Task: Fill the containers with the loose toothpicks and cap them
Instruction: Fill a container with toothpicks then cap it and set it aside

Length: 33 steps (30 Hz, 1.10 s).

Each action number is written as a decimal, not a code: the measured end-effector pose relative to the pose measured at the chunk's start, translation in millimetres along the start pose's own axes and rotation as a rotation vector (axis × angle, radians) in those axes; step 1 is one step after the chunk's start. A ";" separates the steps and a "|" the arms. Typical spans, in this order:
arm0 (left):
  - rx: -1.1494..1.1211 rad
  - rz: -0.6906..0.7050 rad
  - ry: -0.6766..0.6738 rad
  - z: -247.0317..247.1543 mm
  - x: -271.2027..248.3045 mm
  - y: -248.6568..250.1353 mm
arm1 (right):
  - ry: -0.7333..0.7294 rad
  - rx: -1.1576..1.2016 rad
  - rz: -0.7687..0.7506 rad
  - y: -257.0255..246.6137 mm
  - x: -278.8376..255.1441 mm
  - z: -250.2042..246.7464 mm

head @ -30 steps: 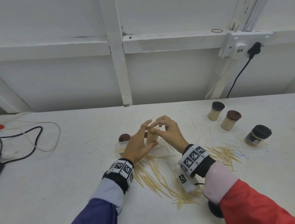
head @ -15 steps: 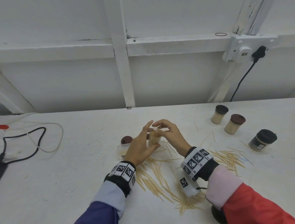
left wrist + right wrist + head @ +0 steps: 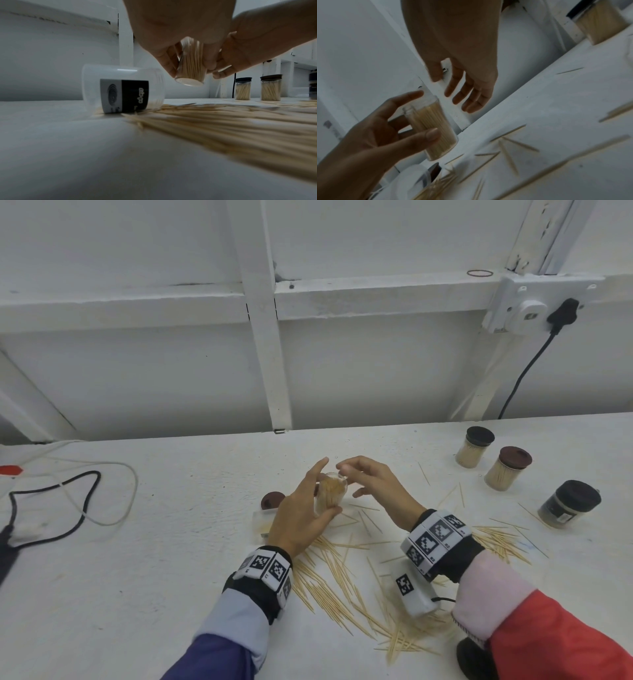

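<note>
White-painted panels backed the surface (image 3: 144,559), where the left hand (image 3: 298,518) gripped a full, uncapped container (image 3: 329,495) off the loose toothpicks (image 3: 329,587), likely awaiting its cap, while the right hand (image 3: 376,487) hovered beside its rim, fingers relaxed and empty.

Five toothpick containers are in view: three capped and upright at the right, namely a black-lidded jar (image 3: 474,450), a brown-lidded jar (image 3: 507,472) and a darker black-lidded jar (image 3: 568,504); one uncapped full container (image 3: 330,496) held in the left hand (image 3: 301,517); and one clear labelled container (image 3: 122,90) lying on its side. One loose brown cap (image 3: 273,499) lies on the desk (image 3: 137,577). Loose toothpicks (image 3: 329,583) are too many to count. Two hands show, the right hand (image 3: 378,491) holding nothing. Two cables (image 3: 68,501) lie at the left.
</note>
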<state>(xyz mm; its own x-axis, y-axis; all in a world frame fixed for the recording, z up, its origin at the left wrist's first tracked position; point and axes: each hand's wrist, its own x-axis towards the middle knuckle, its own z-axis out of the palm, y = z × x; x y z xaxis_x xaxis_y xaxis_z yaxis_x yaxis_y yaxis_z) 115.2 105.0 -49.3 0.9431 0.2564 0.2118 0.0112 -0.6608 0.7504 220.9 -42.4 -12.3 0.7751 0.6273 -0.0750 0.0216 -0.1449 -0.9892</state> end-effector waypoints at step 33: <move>0.064 -0.021 -0.038 1.1 0.7 -6.1 | -0.336 -1.464 0.036 30.9 -16.0 -5.6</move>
<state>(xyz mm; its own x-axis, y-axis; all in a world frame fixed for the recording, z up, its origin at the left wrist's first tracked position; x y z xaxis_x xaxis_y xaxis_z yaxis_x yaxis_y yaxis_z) 116.1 108.5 -54.4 0.9544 0.2447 0.1712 0.0516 -0.6997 0.7125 212.7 -61.1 -40.9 0.6159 0.7193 -0.3213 0.7586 -0.6516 -0.0045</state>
